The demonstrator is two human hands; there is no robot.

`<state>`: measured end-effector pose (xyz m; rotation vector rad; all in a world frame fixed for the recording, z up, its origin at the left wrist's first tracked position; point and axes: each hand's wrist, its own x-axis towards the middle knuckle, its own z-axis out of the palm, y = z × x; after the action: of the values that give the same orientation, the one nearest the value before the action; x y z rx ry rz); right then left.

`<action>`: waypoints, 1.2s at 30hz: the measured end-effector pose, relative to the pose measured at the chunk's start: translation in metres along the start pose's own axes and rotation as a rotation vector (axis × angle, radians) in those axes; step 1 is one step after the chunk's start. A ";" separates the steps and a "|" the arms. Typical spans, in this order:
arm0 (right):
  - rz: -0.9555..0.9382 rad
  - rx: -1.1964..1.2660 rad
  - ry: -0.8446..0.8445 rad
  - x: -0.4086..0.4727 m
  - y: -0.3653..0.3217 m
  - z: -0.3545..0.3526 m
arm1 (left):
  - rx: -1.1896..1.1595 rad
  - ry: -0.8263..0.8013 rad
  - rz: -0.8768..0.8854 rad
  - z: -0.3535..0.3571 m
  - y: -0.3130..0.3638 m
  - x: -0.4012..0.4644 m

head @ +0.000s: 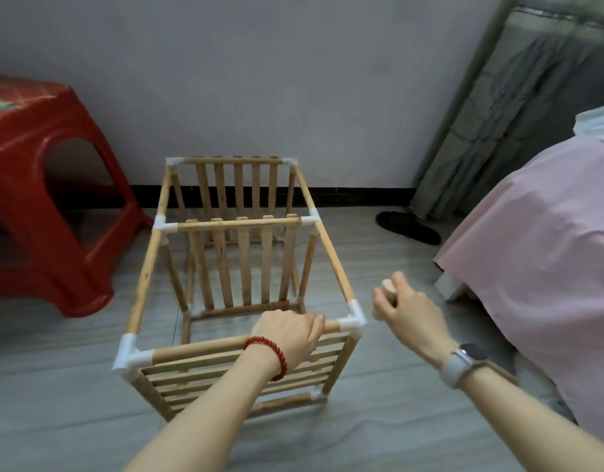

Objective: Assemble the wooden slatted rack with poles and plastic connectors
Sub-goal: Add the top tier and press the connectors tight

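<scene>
**Rack nearly whole, one pole still in hand**

Head view: the rack (232,267) stands on the floor, three slatted panels joined by poles and white connectors (353,318), seemingly close to done; the left hand (290,332) grips its near top rail; the right hand (406,308), just beside the corner, holds a short pole (388,286), its length hidden by fingers; where it goes I cannot tell.

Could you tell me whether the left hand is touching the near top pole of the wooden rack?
Touching. The head view shows the left hand lying over the near top pole, its fingers curled round it beside the white corner connector.
</scene>
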<state>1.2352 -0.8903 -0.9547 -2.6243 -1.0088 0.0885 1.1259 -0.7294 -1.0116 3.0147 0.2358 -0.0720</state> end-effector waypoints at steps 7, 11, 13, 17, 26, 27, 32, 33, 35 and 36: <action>-0.167 0.404 0.507 0.025 -0.012 -0.026 | -0.034 -0.061 -0.018 -0.002 -0.003 0.005; -0.047 0.018 0.074 0.019 0.003 -0.003 | -0.024 -0.055 -0.020 -0.001 -0.002 0.004; -0.136 0.271 0.430 0.040 -0.002 -0.043 | -0.017 -0.054 -0.013 -0.003 -0.001 0.010; -0.187 0.406 0.569 0.023 -0.008 -0.022 | -0.013 -0.055 -0.036 -0.002 -0.001 0.010; -0.187 0.419 0.599 0.027 0.001 -0.024 | -0.069 -0.007 -0.053 0.003 -0.001 0.012; -0.170 0.312 0.487 0.018 -0.003 -0.006 | -0.094 -0.002 -0.072 0.004 -0.002 0.011; -0.147 0.037 0.163 -0.003 0.002 0.040 | -0.221 0.105 -0.099 0.007 -0.008 0.002; -0.183 0.064 0.161 -0.003 0.000 0.040 | -0.240 0.100 -0.098 0.005 -0.010 -0.002; -0.182 0.236 0.092 -0.004 -0.009 0.044 | -0.228 0.061 -0.085 0.002 -0.024 -0.016; -0.149 0.344 0.017 -0.006 -0.015 0.050 | -0.202 0.046 -0.085 0.000 -0.036 -0.027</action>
<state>1.2130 -0.8702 -0.9972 -2.2313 -1.0729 0.1869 1.0938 -0.6980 -1.0144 2.8068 0.3527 0.0134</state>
